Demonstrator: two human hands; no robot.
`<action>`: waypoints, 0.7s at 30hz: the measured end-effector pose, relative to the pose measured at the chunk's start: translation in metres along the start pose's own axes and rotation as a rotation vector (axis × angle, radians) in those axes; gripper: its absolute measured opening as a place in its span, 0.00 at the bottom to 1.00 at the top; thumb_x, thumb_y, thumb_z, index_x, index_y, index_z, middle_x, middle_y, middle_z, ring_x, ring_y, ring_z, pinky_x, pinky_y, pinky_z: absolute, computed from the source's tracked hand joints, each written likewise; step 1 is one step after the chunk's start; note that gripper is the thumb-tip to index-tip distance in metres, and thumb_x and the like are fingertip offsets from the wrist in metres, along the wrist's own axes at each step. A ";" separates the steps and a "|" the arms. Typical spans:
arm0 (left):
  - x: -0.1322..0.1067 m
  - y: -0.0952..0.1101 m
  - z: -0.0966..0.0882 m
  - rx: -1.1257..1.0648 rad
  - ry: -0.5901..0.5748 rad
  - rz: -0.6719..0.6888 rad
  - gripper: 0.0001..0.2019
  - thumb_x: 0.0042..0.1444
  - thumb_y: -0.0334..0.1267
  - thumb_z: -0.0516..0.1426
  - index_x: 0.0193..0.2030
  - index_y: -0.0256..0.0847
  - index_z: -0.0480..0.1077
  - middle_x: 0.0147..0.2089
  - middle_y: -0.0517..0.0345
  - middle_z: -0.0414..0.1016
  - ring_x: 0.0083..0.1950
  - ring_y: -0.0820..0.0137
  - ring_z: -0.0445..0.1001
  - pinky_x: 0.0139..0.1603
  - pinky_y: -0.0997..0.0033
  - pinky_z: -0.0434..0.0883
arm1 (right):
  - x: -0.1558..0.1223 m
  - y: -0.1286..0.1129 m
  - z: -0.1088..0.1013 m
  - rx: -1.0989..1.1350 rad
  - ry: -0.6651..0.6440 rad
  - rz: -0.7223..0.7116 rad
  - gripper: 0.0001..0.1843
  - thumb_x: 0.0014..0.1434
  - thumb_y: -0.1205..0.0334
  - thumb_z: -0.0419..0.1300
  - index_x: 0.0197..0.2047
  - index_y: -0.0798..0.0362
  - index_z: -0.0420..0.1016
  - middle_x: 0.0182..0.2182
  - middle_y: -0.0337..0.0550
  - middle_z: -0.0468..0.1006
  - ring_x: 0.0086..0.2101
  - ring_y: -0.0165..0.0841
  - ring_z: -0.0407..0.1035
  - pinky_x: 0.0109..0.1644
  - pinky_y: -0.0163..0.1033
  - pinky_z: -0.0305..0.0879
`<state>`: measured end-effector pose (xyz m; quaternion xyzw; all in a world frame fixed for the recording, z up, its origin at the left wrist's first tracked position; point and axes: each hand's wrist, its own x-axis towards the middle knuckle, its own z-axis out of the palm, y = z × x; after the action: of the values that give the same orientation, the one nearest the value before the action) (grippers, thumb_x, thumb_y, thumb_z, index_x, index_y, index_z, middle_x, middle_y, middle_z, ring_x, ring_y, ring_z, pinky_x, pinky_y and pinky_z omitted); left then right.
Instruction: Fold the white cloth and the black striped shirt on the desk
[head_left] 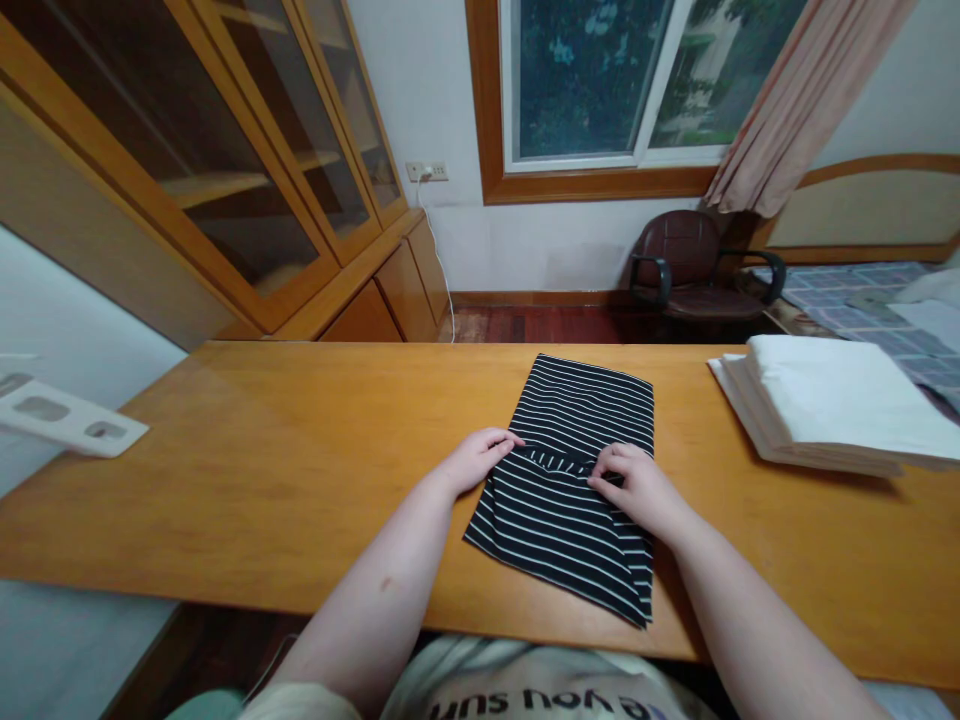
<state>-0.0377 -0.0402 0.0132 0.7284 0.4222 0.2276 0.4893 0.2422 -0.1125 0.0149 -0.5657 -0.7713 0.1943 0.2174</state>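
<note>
A black cloth with thin white stripes (562, 530) lies folded in a rough rectangle on the wooden table in front of me. A narrow band of the same striped fabric (553, 459) runs across its middle, with its stripes slanting the other way. My left hand (484, 457) is at the cloth's left edge, thumb and fingertips together at the band's left end. On the right, my right hand (624, 482) has its fingers bent in a pinch on the band's other end. The fabric under the right fingers is partly hidden.
A stack of white folded sheets (847, 400) sits at the table's right. At the far left is a white plastic piece with cutouts (67, 415). Beyond the wooden table (300, 450) are a glass-doored cabinet (300, 150) and a brown armchair (682, 265).
</note>
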 end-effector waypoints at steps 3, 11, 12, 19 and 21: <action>-0.002 0.003 -0.006 -0.018 -0.017 -0.017 0.16 0.60 0.44 0.49 0.45 0.40 0.73 0.49 0.54 0.74 0.51 0.66 0.71 0.54 0.65 0.66 | -0.002 -0.001 -0.008 0.057 0.012 0.016 0.12 0.58 0.54 0.55 0.29 0.48 0.74 0.36 0.45 0.75 0.40 0.39 0.67 0.48 0.48 0.61; 0.002 0.002 -0.010 0.008 -0.069 0.027 0.13 0.58 0.41 0.52 0.46 0.41 0.72 0.49 0.55 0.74 0.51 0.66 0.70 0.54 0.66 0.64 | -0.007 0.000 -0.019 0.083 -0.092 0.196 0.11 0.57 0.55 0.52 0.26 0.50 0.67 0.27 0.41 0.74 0.30 0.34 0.67 0.34 0.39 0.62; 0.002 0.000 -0.010 0.036 -0.070 0.035 0.12 0.57 0.41 0.53 0.45 0.41 0.73 0.47 0.55 0.74 0.50 0.67 0.71 0.53 0.66 0.65 | -0.007 0.001 -0.018 0.071 -0.123 0.228 0.10 0.56 0.56 0.52 0.27 0.49 0.67 0.26 0.40 0.74 0.28 0.33 0.67 0.33 0.38 0.61; 0.008 -0.007 -0.002 0.164 0.064 -0.016 0.09 0.54 0.42 0.55 0.34 0.39 0.70 0.33 0.60 0.72 0.36 0.71 0.70 0.39 0.72 0.67 | -0.006 0.005 -0.013 0.047 -0.187 0.318 0.08 0.55 0.58 0.52 0.27 0.49 0.67 0.23 0.37 0.74 0.25 0.31 0.66 0.29 0.36 0.58; 0.010 -0.008 0.003 0.186 0.123 -0.042 0.09 0.53 0.42 0.56 0.37 0.40 0.69 0.31 0.63 0.70 0.33 0.72 0.68 0.37 0.73 0.66 | -0.006 0.004 -0.013 0.043 -0.172 0.313 0.07 0.55 0.59 0.52 0.27 0.49 0.66 0.23 0.37 0.73 0.25 0.31 0.66 0.29 0.36 0.57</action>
<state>-0.0336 -0.0321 0.0043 0.7462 0.4860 0.2213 0.3975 0.2546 -0.1165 0.0227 -0.6554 -0.6853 0.2898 0.1297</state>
